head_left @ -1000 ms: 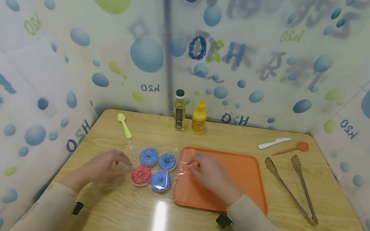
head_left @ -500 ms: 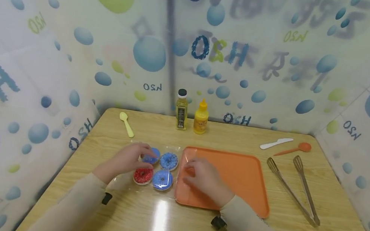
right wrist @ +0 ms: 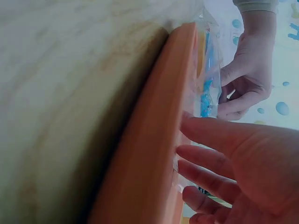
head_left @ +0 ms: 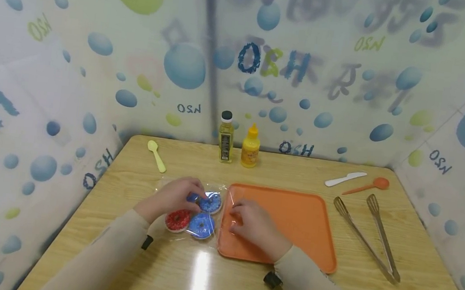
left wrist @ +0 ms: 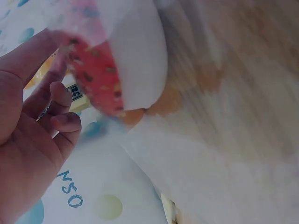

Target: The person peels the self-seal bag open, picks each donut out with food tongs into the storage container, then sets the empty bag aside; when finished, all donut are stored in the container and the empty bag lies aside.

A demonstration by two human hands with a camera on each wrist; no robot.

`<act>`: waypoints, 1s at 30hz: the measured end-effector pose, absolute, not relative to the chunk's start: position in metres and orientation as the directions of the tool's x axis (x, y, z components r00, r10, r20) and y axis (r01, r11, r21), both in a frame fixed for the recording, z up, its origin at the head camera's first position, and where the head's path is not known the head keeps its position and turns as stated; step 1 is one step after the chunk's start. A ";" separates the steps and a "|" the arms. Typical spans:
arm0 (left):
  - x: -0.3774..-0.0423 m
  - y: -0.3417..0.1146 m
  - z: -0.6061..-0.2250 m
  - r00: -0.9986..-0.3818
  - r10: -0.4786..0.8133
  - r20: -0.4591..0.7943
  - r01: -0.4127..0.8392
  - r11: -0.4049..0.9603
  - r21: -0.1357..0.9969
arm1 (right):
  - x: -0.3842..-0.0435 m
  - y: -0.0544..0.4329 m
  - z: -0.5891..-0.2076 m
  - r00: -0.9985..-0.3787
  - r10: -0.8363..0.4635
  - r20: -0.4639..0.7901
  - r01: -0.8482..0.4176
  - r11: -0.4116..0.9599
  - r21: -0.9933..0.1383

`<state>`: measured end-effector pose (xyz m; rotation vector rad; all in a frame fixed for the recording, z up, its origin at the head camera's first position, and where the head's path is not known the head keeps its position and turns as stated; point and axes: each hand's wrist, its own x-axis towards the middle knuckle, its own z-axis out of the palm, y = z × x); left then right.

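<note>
On the table lies a clear plastic bag [head_left: 223, 197] of toy-like doughnuts: a red one [head_left: 174, 221], a plain blue one [head_left: 201, 227], a blue sprinkled one [head_left: 213, 205], and another blue one mostly hidden by my left hand [head_left: 176, 198]. That hand reaches over the bag, thumb and fingers apart above the blue doughnuts. Close up in the left wrist view, the red doughnut [left wrist: 98, 77] shows beside the loosely spread fingers. My right hand [head_left: 258, 228] is at the bag's right end, over the orange tray [head_left: 301, 218], with relaxed fingertips by the clear film.
Behind stand an oil bottle [head_left: 226, 139] and a yellow squeeze bottle [head_left: 250, 149]. A pale yellow spoon [head_left: 156, 157] lies at the left. To the right are a white knife [head_left: 345, 179], an orange spoon [head_left: 368, 186] and metal tongs [head_left: 375, 240].
My left hand has moved right, from beside the bag to over its doughnuts. The right hand has stayed near the bag's right end, its fingers shifting slightly.
</note>
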<state>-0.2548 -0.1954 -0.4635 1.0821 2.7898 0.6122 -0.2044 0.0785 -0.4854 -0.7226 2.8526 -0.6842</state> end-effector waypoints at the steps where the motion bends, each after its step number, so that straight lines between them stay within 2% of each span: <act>1: -0.256 -0.195 -0.464 -0.738 0.671 0.069 0.640 0.664 0.385 | -0.205 0.078 -0.486 -0.878 -0.479 -0.007 -0.425 0.786 -0.450; 19: -0.255 -0.193 -0.470 -0.726 0.654 0.214 0.688 0.683 0.246 | -0.207 0.076 -0.485 -0.867 -0.498 -0.009 -0.449 0.791 -0.415; 25: -0.255 -0.198 -0.470 -0.730 0.622 0.282 0.683 0.653 0.328 | -0.205 0.076 -0.485 -0.860 -0.510 0.001 -0.466 0.785 -0.409; 30: -0.253 -0.200 -0.465 -0.762 0.579 0.289 0.644 0.633 0.430 | -0.205 0.079 -0.486 -0.861 -0.508 0.015 -0.466 0.779 -0.420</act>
